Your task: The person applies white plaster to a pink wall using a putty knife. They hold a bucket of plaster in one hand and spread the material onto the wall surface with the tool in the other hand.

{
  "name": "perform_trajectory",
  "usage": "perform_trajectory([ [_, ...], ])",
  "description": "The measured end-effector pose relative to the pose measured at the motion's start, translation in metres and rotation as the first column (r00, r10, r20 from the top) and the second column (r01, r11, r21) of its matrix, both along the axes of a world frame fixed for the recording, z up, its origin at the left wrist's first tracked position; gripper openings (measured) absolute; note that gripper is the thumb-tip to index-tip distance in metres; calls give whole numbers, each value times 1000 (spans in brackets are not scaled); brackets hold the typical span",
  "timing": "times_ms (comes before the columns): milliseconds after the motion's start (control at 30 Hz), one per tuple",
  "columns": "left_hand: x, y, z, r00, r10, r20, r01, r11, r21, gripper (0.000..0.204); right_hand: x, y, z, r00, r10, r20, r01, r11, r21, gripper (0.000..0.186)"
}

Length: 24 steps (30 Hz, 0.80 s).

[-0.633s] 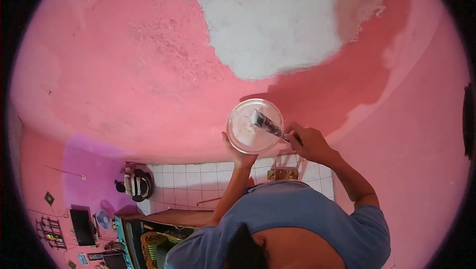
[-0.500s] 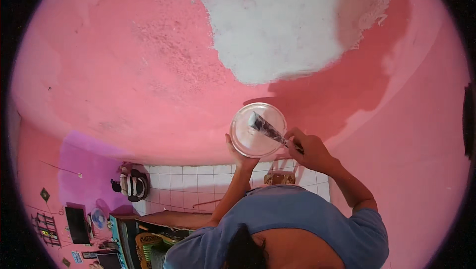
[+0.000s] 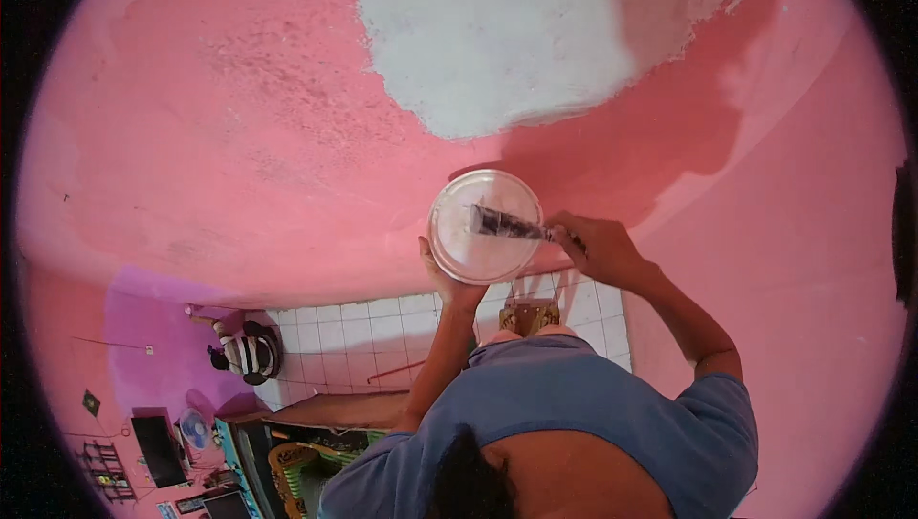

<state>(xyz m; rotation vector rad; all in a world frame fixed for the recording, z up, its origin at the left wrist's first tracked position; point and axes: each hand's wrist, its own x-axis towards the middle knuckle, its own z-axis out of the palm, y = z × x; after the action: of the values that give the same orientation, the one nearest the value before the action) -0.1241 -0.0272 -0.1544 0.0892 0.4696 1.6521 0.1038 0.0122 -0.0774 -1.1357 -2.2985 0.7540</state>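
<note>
My left hand (image 3: 453, 282) supports a round, whitish bucket lid (image 3: 466, 256) from below and at its near left edge. Its thumb lies against the rim, and the other fingers are mostly hidden under the lid. In my right hand (image 3: 606, 251) is a putty knife (image 3: 516, 226), gripped by the handle. Its blade lies over the middle of the lid, with dark and whitish smears on it. Some white paste shows on the lid around the blade. Beyond the lid rises a pink wall (image 3: 287, 204) with a large, rough-edged white patch (image 3: 478, 51).
Below the wall runs a white tiled floor (image 3: 330, 337) with a small brown wooden stool (image 3: 529, 316) and a thin reddish stick (image 3: 394, 373). At far left a person in stripes (image 3: 251, 355) crouches by a purple wall section. Furniture (image 3: 335, 411) stands at lower left.
The putty knife has turned on the lid and now lies more level. Lid and both hands appear slightly higher and further left in view. The far person's arm now reaches toward the wall.
</note>
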Motion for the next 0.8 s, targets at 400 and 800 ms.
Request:
perform_trajectory([
  [400,4,13,34,973,-73,-219,62,997,-55,71,33,28,7,995,100,7,-100,983,157,30],
  [800,16,20,29,976,-155,-156,136,983,-125,68,41,37,13,995,56,-85,-54,998,23,37],
])
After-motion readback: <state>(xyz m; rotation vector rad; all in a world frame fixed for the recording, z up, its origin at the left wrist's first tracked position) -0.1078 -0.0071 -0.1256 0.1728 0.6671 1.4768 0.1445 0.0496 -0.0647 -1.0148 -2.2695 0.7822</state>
